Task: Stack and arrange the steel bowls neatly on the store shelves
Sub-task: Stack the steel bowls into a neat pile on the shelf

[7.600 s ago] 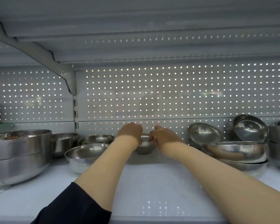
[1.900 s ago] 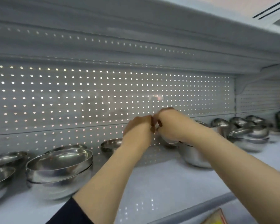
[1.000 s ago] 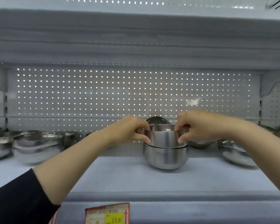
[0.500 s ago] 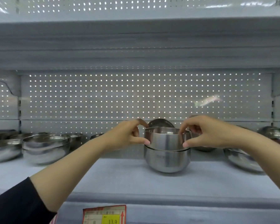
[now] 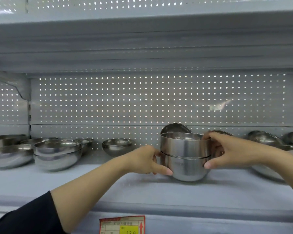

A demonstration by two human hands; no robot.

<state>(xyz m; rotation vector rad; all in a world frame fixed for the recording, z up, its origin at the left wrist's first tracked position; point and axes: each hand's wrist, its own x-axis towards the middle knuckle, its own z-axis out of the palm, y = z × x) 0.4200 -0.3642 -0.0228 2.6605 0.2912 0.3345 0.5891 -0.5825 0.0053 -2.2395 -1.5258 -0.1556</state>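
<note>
Two deep steel bowls nested as one stack [image 5: 184,156] stand on the grey shelf [image 5: 142,188], right of centre. My left hand [image 5: 145,160] grips the stack's left side, thumb on the lower bowl. My right hand [image 5: 227,152] holds the right side, fingers over the upper rim and thumb low. A tilted bowl [image 5: 175,128] leans against the pegboard right behind the stack.
To the left sit a single small bowl [image 5: 118,146], a stack of two wide bowls [image 5: 57,153] and larger bowls [image 5: 8,154] at the edge. More bowls [image 5: 265,139] lie at the right. A price tag [image 5: 122,225] hangs on the shelf front. The upper shelf is close overhead.
Both hands have slid down from the upper bowl's rim to the sides of the stack. The upper bowl sits in the lower one, and the stack now lies further right in view.
</note>
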